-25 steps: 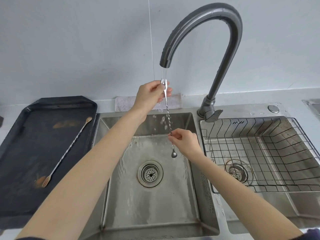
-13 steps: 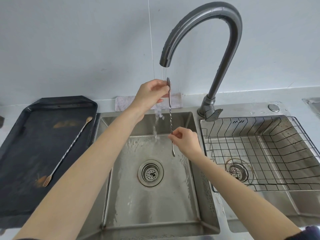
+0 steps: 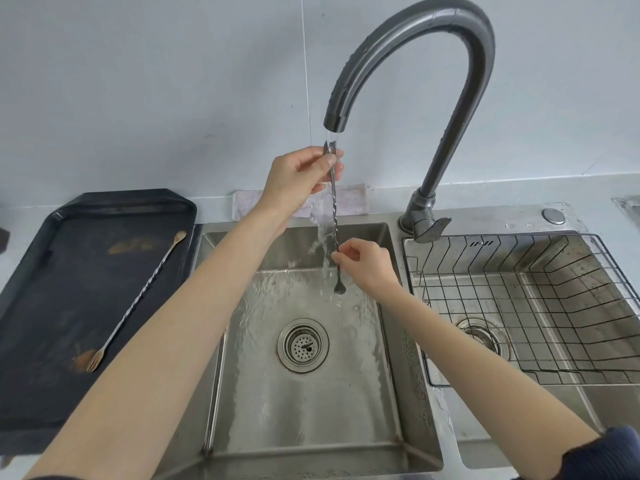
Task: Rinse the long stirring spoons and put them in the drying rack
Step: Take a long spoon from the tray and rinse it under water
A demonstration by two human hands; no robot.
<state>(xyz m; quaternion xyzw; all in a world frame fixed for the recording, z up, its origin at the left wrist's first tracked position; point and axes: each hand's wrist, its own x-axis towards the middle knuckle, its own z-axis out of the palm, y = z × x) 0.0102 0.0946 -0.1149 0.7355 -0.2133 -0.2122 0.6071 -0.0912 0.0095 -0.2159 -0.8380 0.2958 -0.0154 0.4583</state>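
At the far left I saw the black tray (image 3: 52, 306) lying on the counter, and on it the second stirring spoon (image 3: 136, 301) rested diagonally, fork end toward me and small bowl end toward the wall. It lay well apart from the water, so I judged it was parked there as the dirty one waiting its turn; brownish smears on the tray beside it fit that reading.

Next came my left hand (image 3: 294, 178), raised just under the faucet (image 3: 415, 46) mouth. Its thumb and fingers were pinched closed on the top end of the stirring spoon (image 3: 334, 216), the rest of the hand loosely curled. I held it that high, I think, so the stream would strike the upper end first and run down the whole twisted stem.

The spoon hung nearly upright over the left basin (image 3: 304, 393), bowl end lowest, with water sheeting down beside and along it and spreading over the basin floor toward the drain (image 3: 303, 345).

My right hand (image 3: 367, 268) was lower, fingertips closed lightly around the stem just above the bowl. That grip looked meant to steady the long, thin piece against the flow and perhaps rub or turn it.

Furthest right, the wire drying rack (image 3: 519, 306) sat in the right basin with no spoon in it, near the right hand, so I judged the transfer would be short once rinsing was done.
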